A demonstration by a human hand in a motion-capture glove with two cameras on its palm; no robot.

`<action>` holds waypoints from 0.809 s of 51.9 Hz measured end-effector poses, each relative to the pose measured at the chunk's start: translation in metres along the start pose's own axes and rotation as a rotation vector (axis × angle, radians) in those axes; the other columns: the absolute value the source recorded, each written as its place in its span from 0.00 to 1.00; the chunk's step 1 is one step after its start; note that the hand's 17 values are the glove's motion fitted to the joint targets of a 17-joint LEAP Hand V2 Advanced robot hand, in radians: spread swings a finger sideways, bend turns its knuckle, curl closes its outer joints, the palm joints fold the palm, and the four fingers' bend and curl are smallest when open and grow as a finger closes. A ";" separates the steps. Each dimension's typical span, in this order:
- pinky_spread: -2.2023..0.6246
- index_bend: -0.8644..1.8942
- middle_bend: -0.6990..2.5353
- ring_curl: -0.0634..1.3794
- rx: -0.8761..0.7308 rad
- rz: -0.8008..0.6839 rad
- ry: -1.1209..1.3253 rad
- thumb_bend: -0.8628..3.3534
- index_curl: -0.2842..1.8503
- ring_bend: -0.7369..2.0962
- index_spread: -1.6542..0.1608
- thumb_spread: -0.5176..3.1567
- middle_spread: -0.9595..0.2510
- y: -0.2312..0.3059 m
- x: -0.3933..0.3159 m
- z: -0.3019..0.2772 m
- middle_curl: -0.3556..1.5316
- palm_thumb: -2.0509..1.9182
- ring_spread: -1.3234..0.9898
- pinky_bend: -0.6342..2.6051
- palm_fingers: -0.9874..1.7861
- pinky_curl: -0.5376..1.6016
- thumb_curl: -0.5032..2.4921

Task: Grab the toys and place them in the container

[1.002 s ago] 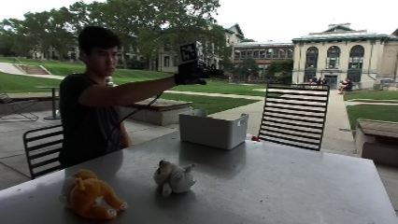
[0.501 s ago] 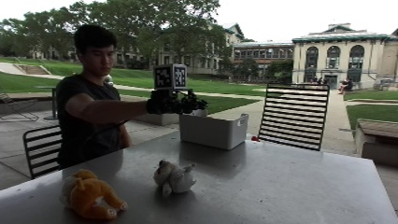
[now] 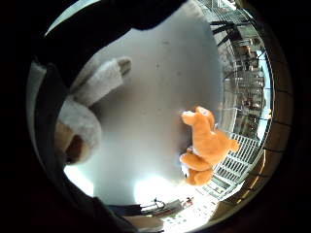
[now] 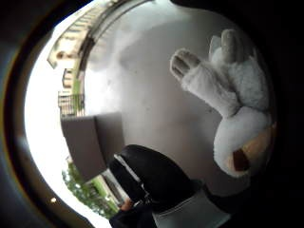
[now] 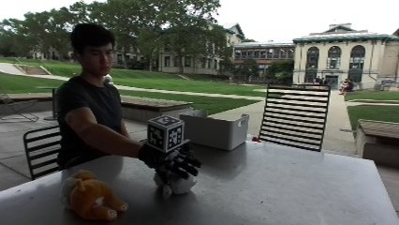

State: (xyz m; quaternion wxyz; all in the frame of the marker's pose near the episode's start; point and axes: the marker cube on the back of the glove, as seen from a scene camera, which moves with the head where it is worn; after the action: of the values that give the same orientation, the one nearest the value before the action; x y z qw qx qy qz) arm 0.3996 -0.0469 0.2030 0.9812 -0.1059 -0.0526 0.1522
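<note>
A white plush toy with a tan patch lies on the grey table near its middle. My gloved right hand hovers just over it, fingers spread and slightly bent, holding nothing. Both palm views show the white toy close under the palm, resting on the tabletop, with the black thumb beside it. An orange plush toy lies toward the table's front left corner. The pale grey container stands open-topped at the table's far edge, behind the hand.
A black slatted chair stands behind the table's far right side. Another black chair holds the seated person at the left. The right half of the tabletop carries nothing.
The gloved hand has come down from above the container, toward the person's side, and now sits low over the white toy. Both toys have stayed in place.
</note>
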 end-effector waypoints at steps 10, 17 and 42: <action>0.79 0.38 0.27 0.19 -0.020 0.027 0.023 0.21 0.29 0.36 0.72 0.45 0.73 -0.001 0.007 0.021 0.39 0.54 0.55 0.50 0.46 0.41 0.24; 0.71 0.38 0.26 0.23 -0.009 0.045 0.079 0.24 0.29 0.45 0.72 0.47 0.70 -0.001 0.012 0.028 0.39 0.60 0.51 0.53 0.60 0.42 0.26; 0.61 0.44 0.42 0.38 0.131 0.075 0.118 0.29 0.35 0.64 0.78 0.36 0.53 0.000 0.012 0.021 0.49 0.75 0.40 0.40 0.87 0.39 0.36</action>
State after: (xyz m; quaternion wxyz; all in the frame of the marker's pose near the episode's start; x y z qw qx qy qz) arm 0.4082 -0.0386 0.2244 0.9811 -0.0522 0.0195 0.1853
